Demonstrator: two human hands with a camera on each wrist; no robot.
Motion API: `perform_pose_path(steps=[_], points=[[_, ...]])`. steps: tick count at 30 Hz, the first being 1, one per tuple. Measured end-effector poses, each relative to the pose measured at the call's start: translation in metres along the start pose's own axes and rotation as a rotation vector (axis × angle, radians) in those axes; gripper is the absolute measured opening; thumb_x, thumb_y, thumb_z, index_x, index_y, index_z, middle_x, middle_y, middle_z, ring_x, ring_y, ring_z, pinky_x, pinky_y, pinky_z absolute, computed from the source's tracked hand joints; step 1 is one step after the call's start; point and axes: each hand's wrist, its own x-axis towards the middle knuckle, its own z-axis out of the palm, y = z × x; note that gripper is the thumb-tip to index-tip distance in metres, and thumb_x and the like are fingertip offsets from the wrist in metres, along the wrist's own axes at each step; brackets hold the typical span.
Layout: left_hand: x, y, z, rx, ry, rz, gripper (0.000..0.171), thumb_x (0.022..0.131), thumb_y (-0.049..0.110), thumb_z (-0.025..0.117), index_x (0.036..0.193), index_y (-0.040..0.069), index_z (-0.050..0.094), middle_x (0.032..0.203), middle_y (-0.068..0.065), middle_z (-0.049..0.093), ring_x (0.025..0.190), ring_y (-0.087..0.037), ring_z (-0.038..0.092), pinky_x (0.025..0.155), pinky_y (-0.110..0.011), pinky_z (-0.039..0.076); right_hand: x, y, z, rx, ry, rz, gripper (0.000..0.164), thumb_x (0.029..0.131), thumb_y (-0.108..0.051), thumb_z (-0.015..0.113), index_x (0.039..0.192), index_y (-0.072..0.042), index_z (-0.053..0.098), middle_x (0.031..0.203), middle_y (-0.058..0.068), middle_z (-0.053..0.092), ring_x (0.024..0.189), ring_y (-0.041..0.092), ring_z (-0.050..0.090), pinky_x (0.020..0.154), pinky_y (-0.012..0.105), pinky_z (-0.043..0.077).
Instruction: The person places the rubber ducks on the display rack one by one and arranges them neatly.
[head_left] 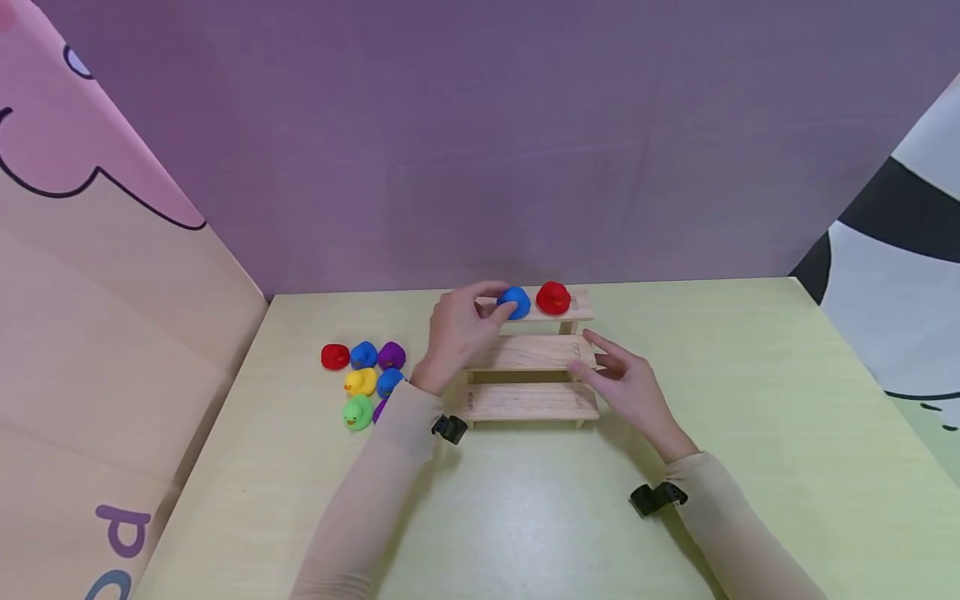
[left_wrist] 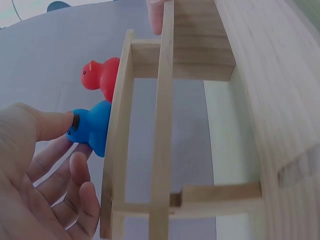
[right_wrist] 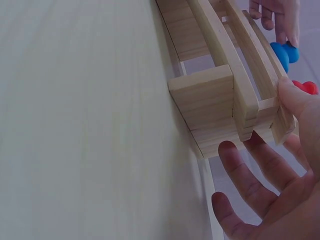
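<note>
At the back of a three-step wooden stand (head_left: 532,402), my left hand (head_left: 461,333) pinches a blue rubber duck (head_left: 516,302) between thumb and fingers. In the left wrist view the blue duck (left_wrist: 92,129) meets the top step (left_wrist: 117,135), right beside a red rubber duck (left_wrist: 105,77). My right hand (head_left: 626,387) holds the right end of the middle step (head_left: 536,353), thumb at its front edge and forefinger at its back corner. The right wrist view shows its other fingers (right_wrist: 250,185) spread loosely below the step ends.
Left of the stand, several more rubber ducks are grouped on the pale table (head_left: 525,517), among them a red one (head_left: 335,357), a yellow one (head_left: 361,382) and a green one (head_left: 358,412). My left forearm partly covers a purple one. A purple wall (head_left: 525,150) rises behind the table.
</note>
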Motion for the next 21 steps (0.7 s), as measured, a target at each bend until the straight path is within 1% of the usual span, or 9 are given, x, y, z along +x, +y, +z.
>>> perform_pose_path(steps=[5,12,21], points=[[0.002,0.002,0.007,0.003,0.032,0.015,0.035,0.1,0.036,0.076,0.13,0.019,0.077,0.117,0.001,0.081,0.085,-0.015,0.074,0.067,-0.028,0.05,-0.001,0.001,0.0,-0.002,-0.001,0.011,0.072,0.099,-0.045,0.075,0.161,-0.021,0.049,0.137,0.022,0.071,0.119,0.037,0.074,0.087,0.011,0.051],[0.004,0.001,0.012,0.009,0.073,0.061,0.035,0.098,0.037,0.078,0.128,0.018,0.078,0.114,0.001,0.082,0.085,-0.016,0.077,0.065,-0.027,0.049,0.0,0.002,0.001,-0.015,-0.002,0.013,0.071,0.1,-0.046,0.074,0.161,-0.024,0.049,0.138,0.021,0.071,0.119,0.036,0.074,0.088,0.012,0.051],[0.005,0.001,0.015,0.026,0.07,0.082,0.036,0.099,0.036,0.077,0.129,0.016,0.077,0.116,-0.003,0.081,0.081,-0.016,0.073,0.062,-0.025,0.048,-0.001,0.001,0.001,-0.01,-0.004,0.012,0.071,0.1,-0.047,0.074,0.162,-0.024,0.048,0.138,0.021,0.071,0.119,0.037,0.074,0.087,0.012,0.052]])
